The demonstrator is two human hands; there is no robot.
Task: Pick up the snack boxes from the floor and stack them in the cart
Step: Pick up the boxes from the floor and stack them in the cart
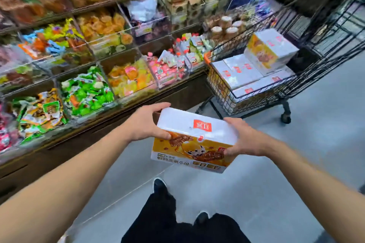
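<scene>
A white and orange snack box [194,140] is held in the air in front of me, above the grey floor. My left hand [147,122] grips its left end, fingers over the top and thumb on the front face. My right hand [244,139] grips its right end. A black wire cart [284,92] stands ahead to the right. Several matching snack boxes [242,72] lie flat in it, and one more box [270,50] sits on top of them, tilted.
Tiered shelves with clear bins of wrapped candies [87,90] run along the left side, reaching up to the cart's front. My feet in dark shoes [160,184] stand on the grey floor [276,183] below the box. Open floor lies to the right.
</scene>
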